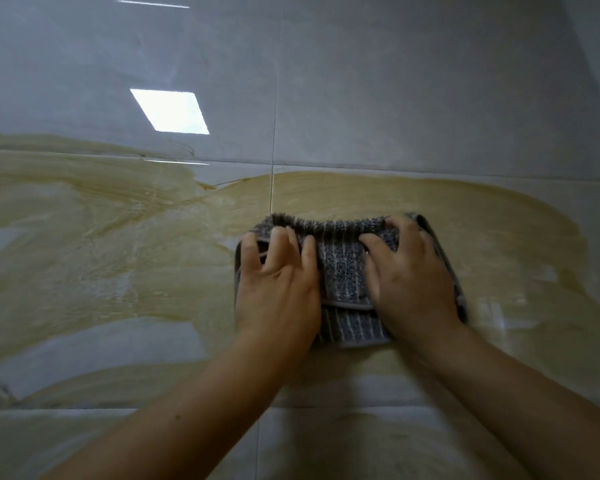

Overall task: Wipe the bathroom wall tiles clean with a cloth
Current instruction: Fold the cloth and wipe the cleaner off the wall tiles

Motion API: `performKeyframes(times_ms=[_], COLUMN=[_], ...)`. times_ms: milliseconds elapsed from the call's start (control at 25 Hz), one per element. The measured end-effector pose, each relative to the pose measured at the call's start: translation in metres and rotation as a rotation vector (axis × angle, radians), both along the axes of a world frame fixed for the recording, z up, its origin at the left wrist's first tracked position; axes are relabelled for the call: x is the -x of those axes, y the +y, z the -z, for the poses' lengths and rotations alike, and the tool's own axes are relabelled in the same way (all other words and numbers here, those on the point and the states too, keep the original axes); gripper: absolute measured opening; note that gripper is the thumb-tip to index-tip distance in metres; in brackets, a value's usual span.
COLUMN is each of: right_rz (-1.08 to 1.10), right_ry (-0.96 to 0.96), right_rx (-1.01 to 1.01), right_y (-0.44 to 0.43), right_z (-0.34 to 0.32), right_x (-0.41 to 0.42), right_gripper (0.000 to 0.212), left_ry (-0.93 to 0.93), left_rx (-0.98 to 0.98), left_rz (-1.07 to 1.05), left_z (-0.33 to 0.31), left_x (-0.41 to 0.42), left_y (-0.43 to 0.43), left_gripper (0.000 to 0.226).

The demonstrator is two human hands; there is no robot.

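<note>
A folded grey striped cloth (343,271) lies flat against the glossy grey wall tiles (395,98), right of centre. My left hand (278,282) presses on its left half with fingers spread and curled over the top edge. On the right half sits my right hand (409,275), fingers gripping the cloth's upper rim. A wide yellowish-brown smear (101,237) covers the tiles around and to the left of the cloth, with paler wiped streaks through it.
Grout lines cross the wall: a vertical one (274,133) just left of the cloth and horizontal ones above and below. A bright window reflection (170,110) shines on the upper left tile. A wall corner (596,64) runs along the far upper right.
</note>
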State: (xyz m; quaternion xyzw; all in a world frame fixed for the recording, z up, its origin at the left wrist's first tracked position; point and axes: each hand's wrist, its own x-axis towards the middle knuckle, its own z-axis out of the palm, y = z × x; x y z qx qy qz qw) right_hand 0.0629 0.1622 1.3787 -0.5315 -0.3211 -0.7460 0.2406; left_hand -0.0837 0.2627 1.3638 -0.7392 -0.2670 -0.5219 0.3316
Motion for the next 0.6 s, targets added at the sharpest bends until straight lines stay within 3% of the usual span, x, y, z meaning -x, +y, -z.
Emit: performKeyframes(times_ms=[160, 400, 520, 600], right_rz=[0.068, -0.095, -0.155, -0.101], right_ry=[-0.083, -0.047, 0.051, 0.150], right_rx=[0.063, 0.100, 0.170, 0.214], right_y=[-0.017, -0.002, -0.001, -0.001], right_z=[-0.012, -0.003, 0.005, 0.008], right_x=[-0.021, -0.025, -0.022, -0.019], right_gripper=[0.036, 0.064, 0.051, 0.056], left_ry=[0.106, 0.129, 0.032, -0.047], left_rx=[-0.083, 0.104, 0.149, 0.112], left_rz=[-0.111, -0.068, 0.207, 0.475], left_z=[-0.017, -0.021, -0.017, -0.021], left_x=[0.003, -0.018, -0.022, -0.020], left_y=[-0.015, -0.023, -0.009, 0.010], left_gripper=[0.057, 0.059, 0.054, 0.049])
